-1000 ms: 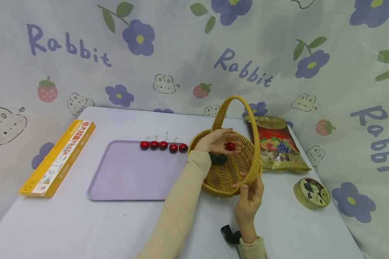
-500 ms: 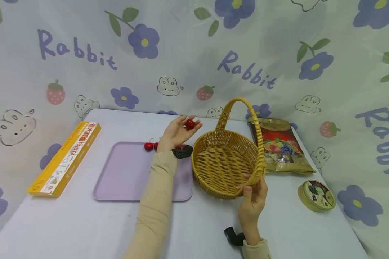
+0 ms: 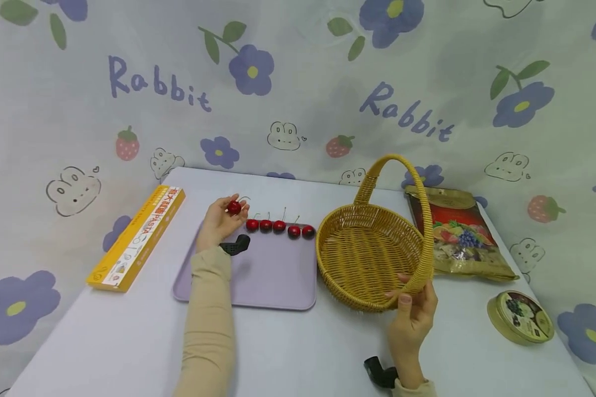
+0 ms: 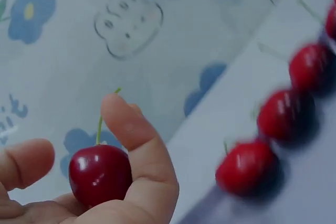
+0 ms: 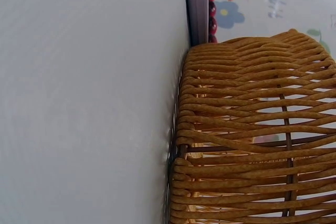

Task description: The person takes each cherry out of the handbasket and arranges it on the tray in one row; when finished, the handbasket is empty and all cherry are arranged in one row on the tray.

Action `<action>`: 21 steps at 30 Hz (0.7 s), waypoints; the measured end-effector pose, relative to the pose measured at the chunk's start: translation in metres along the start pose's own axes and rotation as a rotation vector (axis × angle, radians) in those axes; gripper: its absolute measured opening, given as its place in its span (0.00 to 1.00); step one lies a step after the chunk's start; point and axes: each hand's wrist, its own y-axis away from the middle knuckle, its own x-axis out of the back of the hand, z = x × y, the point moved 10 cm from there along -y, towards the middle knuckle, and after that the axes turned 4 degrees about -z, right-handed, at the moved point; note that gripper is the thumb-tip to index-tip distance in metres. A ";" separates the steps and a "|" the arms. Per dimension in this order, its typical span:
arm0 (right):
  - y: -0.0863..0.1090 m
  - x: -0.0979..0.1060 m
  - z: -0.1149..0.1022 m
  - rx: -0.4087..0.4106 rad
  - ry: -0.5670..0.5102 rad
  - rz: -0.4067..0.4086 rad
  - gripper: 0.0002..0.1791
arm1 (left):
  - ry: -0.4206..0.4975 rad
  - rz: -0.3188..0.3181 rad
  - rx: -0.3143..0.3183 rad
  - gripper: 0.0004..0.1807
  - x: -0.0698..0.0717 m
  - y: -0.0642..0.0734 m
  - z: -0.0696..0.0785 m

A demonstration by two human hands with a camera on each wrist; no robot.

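My left hand holds a dark red cherry above the far left corner of the lilac tray. The left wrist view shows this cherry with its green stem up, cradled between curled fingers. Several more cherries lie in a row along the tray's far edge, right of that hand. On the right, my right hand grips the near rim of a yellow wicker basket at the foot of its handle. Woven side wall fills much of the right wrist view; the right fingers are out of sight there.
A yellow pasta box lies left of the tray. Behind the basket's right side is a red and gold food bag, and a round gold tin sits at the right edge. A patterned curtain hangs behind the table.
With the cherry, my left hand has moved from over the basket leftward to the tray's far left corner. My right hand stays on the basket. The head view has turned left.
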 end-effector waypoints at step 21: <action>0.000 0.002 0.001 0.014 -0.035 0.012 0.22 | -0.525 0.627 -0.462 0.27 0.050 0.020 0.023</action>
